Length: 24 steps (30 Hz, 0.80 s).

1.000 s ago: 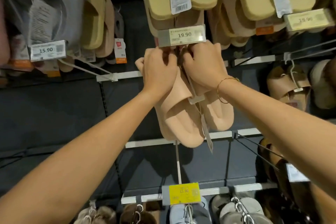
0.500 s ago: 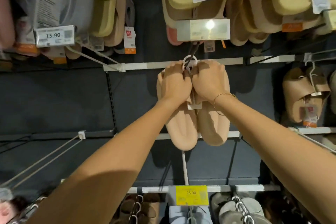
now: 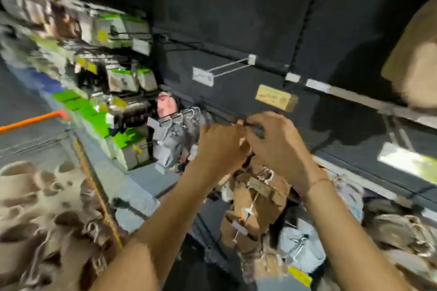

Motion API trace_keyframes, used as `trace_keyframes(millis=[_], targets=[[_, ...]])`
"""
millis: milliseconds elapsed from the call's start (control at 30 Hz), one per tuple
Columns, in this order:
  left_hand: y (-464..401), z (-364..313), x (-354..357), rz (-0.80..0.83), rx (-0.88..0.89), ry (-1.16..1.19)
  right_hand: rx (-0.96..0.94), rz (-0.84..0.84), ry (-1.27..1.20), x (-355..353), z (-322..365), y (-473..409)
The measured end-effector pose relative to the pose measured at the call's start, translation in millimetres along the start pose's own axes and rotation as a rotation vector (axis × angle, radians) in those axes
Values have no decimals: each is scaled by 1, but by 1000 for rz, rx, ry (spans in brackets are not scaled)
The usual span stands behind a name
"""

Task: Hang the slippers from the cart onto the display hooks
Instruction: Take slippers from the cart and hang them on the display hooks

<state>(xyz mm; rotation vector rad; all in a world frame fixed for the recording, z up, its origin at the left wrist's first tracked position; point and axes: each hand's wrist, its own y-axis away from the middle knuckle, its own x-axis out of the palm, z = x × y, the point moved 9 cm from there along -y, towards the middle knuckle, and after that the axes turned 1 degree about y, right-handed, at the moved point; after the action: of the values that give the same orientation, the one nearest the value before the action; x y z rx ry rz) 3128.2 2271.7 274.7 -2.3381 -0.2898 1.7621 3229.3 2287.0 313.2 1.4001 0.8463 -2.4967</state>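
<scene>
The frame is smeared by motion. My left hand (image 3: 220, 146) and my right hand (image 3: 276, 146) meet fingertip to fingertip at the tip of a dark display hook (image 3: 254, 128), under a yellowish price label (image 3: 275, 98). Their fingers are bent; a small pale bit shows between them, and I cannot tell what they hold. Brown slippers on hangers (image 3: 256, 198) hang just below the hands. A large tan slipper shape (image 3: 413, 59) hangs at the upper right. Beige and brown slippers (image 3: 47, 208) fill the cart at the lower left.
The cart's orange handle (image 3: 30, 121) sits at the left edge. An empty white double hook (image 3: 227, 67) juts from the dark back panel above the hands. Grey slippers (image 3: 175, 134) hang to the left, pale ones (image 3: 300, 243) lower right. Shelves of green packages (image 3: 118, 75) run along the left.
The view has swung down and left, bringing the cart into sight. The peach pair no longer hangs visibly under my hands, which stay together at a hook.
</scene>
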Motion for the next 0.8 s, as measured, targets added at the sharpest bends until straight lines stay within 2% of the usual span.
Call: trace_keyframes(millis=[67,167,300,400,533,633,800], targets=[[58,89,15,69,-176,30,37,204,-124,89,49,20],[155,211,33,88,-428,134,27,453,-235,211,124,60],[297,342,52,48,-749,201,0,709,-276,339,209,127],[374,405,59,19,-906,208,1,814,-278,403,251,157],[426,468,76,40,-1080,254,0,911,-202,469,284,174],[433,497,103,61,-1112,271,60,942,-195,508,293,178],[402,534,144,-13,-1102,379,184,924,-256,562,294,170]])
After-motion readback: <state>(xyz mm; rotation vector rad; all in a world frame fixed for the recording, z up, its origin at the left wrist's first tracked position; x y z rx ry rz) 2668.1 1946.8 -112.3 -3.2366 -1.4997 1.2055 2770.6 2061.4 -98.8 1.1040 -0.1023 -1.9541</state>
